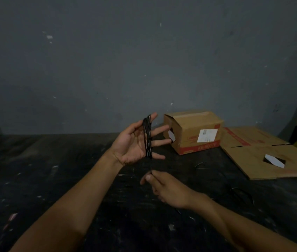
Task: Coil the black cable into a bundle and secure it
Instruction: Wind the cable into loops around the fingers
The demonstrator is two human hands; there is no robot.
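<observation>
The black cable (147,136) is wound in several loops around the spread fingers of my left hand (135,142), which is raised palm-up in the middle of the view. A short strand drops from the loops to my right hand (164,186), just below, where thumb and forefinger pinch it. The loose rest of the cable (242,194) trails over the dark floor to the right, hard to follow in the dim light.
A closed cardboard box (194,131) stands on the floor by the grey wall, right of my left hand. A flattened cardboard sheet (264,153) lies further right. The dark floor (53,179) is speckled with pale marks.
</observation>
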